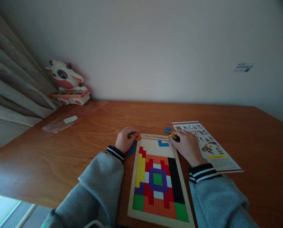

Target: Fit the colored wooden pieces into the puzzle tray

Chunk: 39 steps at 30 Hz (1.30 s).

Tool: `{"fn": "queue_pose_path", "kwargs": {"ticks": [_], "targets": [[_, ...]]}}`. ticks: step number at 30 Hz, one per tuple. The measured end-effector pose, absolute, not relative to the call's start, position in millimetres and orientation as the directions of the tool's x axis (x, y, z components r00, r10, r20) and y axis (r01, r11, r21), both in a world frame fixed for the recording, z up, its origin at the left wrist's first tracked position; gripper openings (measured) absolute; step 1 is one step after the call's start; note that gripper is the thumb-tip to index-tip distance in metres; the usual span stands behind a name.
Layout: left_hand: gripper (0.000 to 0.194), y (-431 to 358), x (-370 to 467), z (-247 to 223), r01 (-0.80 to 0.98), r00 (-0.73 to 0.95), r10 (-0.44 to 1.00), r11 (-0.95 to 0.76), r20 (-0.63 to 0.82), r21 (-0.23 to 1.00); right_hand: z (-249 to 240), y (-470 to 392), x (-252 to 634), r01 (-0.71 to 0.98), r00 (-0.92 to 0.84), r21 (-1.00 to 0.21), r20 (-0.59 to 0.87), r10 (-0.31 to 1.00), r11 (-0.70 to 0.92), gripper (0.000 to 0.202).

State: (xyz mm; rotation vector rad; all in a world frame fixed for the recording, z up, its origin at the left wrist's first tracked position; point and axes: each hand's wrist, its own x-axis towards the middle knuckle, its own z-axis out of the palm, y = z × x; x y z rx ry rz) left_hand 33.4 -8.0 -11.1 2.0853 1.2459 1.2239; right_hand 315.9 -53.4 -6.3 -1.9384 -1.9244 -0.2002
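Note:
A wooden block puzzle board point(153, 136) lies before me, its tray largely filled with coloured pieces. Beside its top left corner, my left hand point(126, 139) is closed, its fingertips at an orange puzzle piece point(138, 137); a bit of yellow shows among the fingers. At the top right corner, my right hand point(187, 145) pinches a yellow puzzle piece point(173, 136), with a black piece point(177, 139) right under the fingers. Inside the tray's upper part rests a loose blue L-shaped piece point(163, 143). More blue pieces point(131, 150) lie partly hidden by my left hand.
Another blue piece point(168, 129) is on the table behind the board. A printed pattern sheet point(217, 148) lies to the right, partly under my right hand. Clear plastic wrapping point(58, 126) and a cow toy keyboard point(68, 84) are at the left by the curtain point(15, 72).

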Motion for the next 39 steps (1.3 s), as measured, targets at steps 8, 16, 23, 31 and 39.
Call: {"fn": "queue_pose_path", "kwargs": {"ticks": [8, 16, 23, 31, 39], "targets": [[0.014, -7.4, 34.1, -14.6, 0.410, 0.180, 0.883, -0.467, 0.433, 0.783, -7.3, -47.7, 321.4, 0.988, 0.018, -0.148, 0.427, 0.904, 0.050, 0.033], [0.020, -8.4, 36.6, -16.4, 0.304, 0.210, 0.892, -0.449, 0.400, 0.840, -2.5, -53.4, 311.2, 0.763, 0.184, -0.598, 0.566, 0.804, 0.246, 0.031], [0.016, -9.0, 36.6, -15.6, 0.305, 0.223, 0.885, -0.461, 0.408, 0.833, -1.3, -69.9, 270.2, 0.428, -0.036, -0.852, 0.318, 0.947, 0.302, 0.037], [0.015, -12.1, 38.1, -11.4, 0.338, 0.251, 0.877, -0.477, 0.411, 0.812, -6.2, -74.5, 262.2, 0.528, -0.283, -0.750, 0.287, 0.915, 0.398, 0.023], [0.015, -10.7, 39.1, -16.0, 0.344, 0.258, 0.871, -0.487, 0.418, 0.803, -10.1, -75.4, 254.7, 0.664, -0.384, -0.521, 0.377, 0.843, 0.536, 0.017]]}}
